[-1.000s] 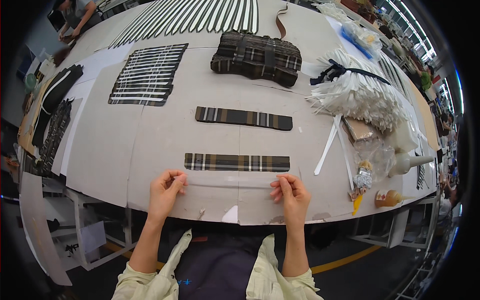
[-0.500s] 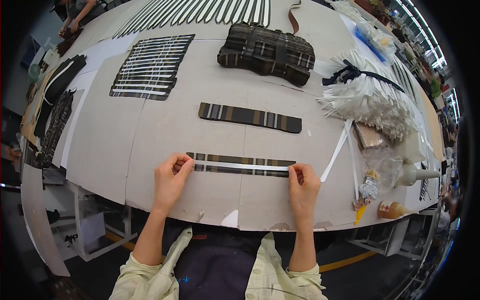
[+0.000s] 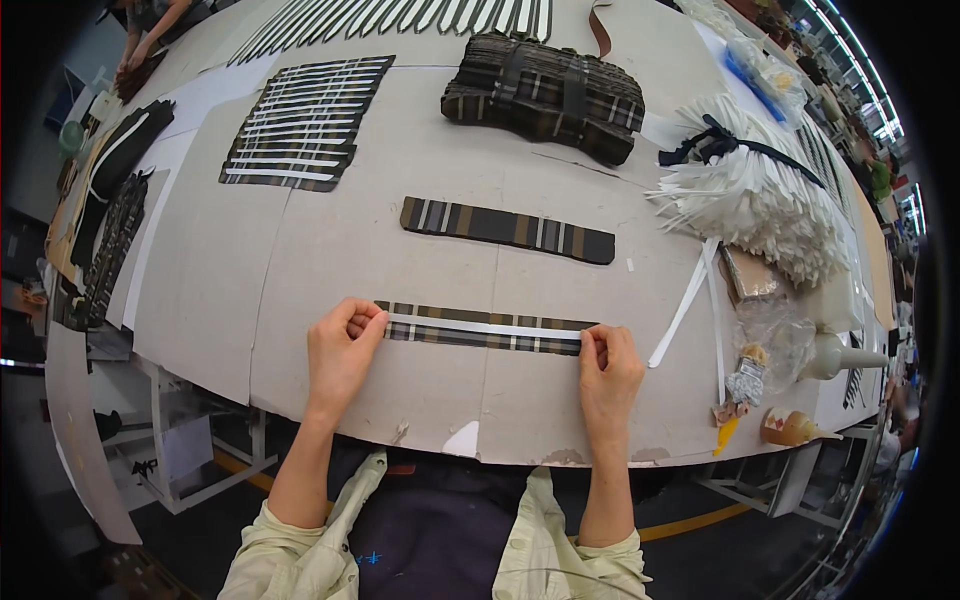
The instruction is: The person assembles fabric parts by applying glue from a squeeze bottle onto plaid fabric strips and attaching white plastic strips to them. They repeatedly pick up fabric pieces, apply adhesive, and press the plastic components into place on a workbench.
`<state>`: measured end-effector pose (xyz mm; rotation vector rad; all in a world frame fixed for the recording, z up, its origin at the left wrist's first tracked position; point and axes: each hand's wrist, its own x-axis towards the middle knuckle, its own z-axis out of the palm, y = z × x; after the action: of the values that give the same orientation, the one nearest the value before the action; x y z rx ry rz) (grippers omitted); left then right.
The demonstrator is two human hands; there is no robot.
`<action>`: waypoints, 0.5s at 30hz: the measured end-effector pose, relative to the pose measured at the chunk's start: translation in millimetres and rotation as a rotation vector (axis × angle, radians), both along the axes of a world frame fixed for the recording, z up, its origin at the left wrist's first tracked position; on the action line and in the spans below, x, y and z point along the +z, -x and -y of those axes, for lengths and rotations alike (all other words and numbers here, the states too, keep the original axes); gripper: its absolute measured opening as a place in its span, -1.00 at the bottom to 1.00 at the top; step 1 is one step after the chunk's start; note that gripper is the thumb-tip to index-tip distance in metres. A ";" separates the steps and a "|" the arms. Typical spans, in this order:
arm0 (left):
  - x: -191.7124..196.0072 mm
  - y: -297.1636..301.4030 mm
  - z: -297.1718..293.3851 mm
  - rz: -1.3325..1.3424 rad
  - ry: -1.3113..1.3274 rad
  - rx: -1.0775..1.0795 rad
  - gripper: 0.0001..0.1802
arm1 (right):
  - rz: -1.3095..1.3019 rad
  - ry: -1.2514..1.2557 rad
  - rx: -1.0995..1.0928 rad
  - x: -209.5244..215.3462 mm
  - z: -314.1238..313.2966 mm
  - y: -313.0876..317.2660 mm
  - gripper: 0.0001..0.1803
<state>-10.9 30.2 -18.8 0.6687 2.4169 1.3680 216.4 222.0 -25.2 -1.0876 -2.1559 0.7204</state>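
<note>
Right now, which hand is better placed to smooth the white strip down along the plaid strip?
Probably the left hand. It pinches the left end of the white strip, where it already lies on the plaid strip. The right hand pins the other end, so it can anchor while the left slides along.

Grey worktable (image 3: 330, 250) carries plaid strips (image 3: 480, 328), bundles, white strips (image 3: 750, 200).
</note>
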 end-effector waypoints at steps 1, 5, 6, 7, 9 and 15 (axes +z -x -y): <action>-0.2 0.1 0.0 -0.005 0.000 0.000 -0.88 | 0.000 0.006 -0.002 0.4 0.5 0.7 -0.96; 1.8 2.0 0.4 0.005 0.009 -0.006 -0.89 | -0.011 0.051 -0.015 4.4 4.0 4.8 -0.95; 2.9 1.5 -0.3 0.006 0.019 -0.016 -0.89 | -0.006 0.047 -0.015 5.2 3.7 4.2 -0.95; 4.0 1.0 -1.2 0.005 0.030 -0.025 -0.89 | -0.003 0.044 -0.015 5.9 2.9 2.4 -0.95; 6.3 3.0 -0.3 -0.005 0.042 -0.039 -0.88 | 0.000 0.043 -0.011 5.4 4.3 3.5 -0.94; 4.0 0.8 -1.3 -0.039 0.065 -0.023 -0.88 | 0.007 0.026 -0.011 6.1 4.5 3.5 -0.94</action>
<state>-11.7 31.4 -14.8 0.7099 2.4650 1.2727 212.9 217.5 -19.0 -1.1164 -2.1501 0.7424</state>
